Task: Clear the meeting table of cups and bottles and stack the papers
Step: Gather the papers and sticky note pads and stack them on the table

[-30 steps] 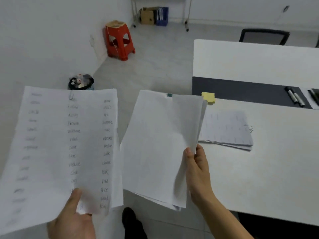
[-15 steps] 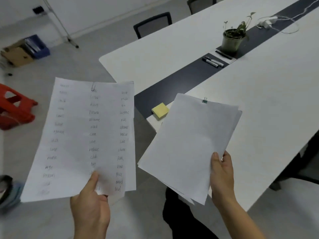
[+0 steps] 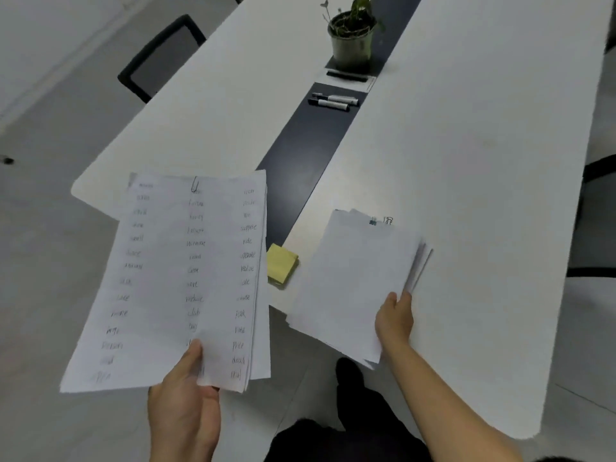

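Head view, white table [image 3: 466, 161], grey floor [image 3: 50, 135], left hand [image 3: 183, 405] gripping sheets [image 3: 186, 278], right hand [image 3: 393, 318] gripping papers [image 3: 353, 278].

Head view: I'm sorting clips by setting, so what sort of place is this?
Probably an office meeting room: a long white table with a dark centre strip, an office chair at its far side, and marker pens and a potted plant on it.

An office meeting room: long white table [image 3: 466, 145], chair [image 3: 160, 58], markers [image 3: 333, 101].
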A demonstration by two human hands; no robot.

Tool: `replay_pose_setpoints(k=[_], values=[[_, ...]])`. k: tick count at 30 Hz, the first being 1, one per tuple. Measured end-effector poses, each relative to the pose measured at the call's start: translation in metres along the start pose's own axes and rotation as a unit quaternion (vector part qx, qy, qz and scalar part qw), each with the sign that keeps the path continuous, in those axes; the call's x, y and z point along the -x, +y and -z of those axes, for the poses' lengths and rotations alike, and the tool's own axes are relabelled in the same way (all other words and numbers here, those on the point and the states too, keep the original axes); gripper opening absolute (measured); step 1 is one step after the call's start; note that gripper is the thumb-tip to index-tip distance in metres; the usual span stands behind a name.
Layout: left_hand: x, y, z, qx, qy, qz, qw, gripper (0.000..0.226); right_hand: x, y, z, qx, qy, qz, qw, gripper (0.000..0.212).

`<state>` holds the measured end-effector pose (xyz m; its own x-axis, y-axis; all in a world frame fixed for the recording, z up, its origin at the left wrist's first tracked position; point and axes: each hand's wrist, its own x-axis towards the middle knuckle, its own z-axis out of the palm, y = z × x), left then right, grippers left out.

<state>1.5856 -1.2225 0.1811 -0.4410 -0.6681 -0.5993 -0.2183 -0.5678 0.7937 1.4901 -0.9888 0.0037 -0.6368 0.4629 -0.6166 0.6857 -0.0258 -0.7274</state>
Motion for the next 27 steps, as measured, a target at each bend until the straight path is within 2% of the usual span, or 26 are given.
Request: replay_pose_setpoints(k=[5, 9, 11, 12, 15, 17, 18, 20, 23, 25, 27], values=[[-0.032, -0.001, -0.048, -0.083, -0.095, 0.054, 0.991, 0.034, -0.006, 0.006, -0.013, 0.044, 0.053, -0.043, 0.997, 0.049], [-0.048, -0.011, -0.078, -0.138, -0.169, 0.113, 0.969, 0.022, 0.012, -0.004, -0.012, 0.045, 0.119, -0.015, 0.992, 0.053], [-0.056, -0.011, -0.089, -0.162, -0.208, 0.142, 0.954, 0.031, 0.032, -0.016, -0.007, 0.037, 0.159, -0.001, 0.987, 0.057], [-0.060, -0.013, -0.094, -0.178, -0.229, 0.156, 0.944, 0.036, 0.044, -0.024, -0.005, -0.003, 0.158, 0.005, 0.987, 0.056], [-0.071, -0.021, -0.104, -0.227, -0.286, 0.189, 0.912, 0.034, 0.084, -0.050, -0.002, -0.158, 0.045, 0.014, 0.986, 0.042], [-0.075, -0.030, -0.114, -0.235, -0.306, 0.214, 0.897, 0.033, 0.100, -0.059, -0.005, -0.155, -0.026, 0.025, 0.987, 0.039], [-0.077, -0.035, -0.118, -0.237, -0.313, 0.225, 0.892, 0.034, 0.105, -0.061, -0.009, -0.144, -0.037, 0.035, 0.988, 0.035], [-0.081, -0.045, -0.119, -0.252, -0.335, 0.240, 0.876, 0.037, 0.109, -0.059, -0.017, -0.129, -0.009, 0.051, 0.990, 0.024], [-0.096, -0.046, -0.111, -0.287, -0.385, 0.234, 0.846, 0.039, 0.110, -0.052, -0.023, -0.105, 0.089, 0.039, 0.990, 0.030], [-0.115, -0.042, -0.110, -0.288, -0.390, 0.226, 0.845, 0.043, 0.106, -0.044, -0.023, -0.073, 0.127, 0.033, 0.989, 0.029], [-0.137, -0.040, -0.111, -0.289, -0.376, 0.221, 0.852, 0.050, 0.101, -0.039, -0.018, -0.060, 0.128, 0.021, 0.990, 0.028]])
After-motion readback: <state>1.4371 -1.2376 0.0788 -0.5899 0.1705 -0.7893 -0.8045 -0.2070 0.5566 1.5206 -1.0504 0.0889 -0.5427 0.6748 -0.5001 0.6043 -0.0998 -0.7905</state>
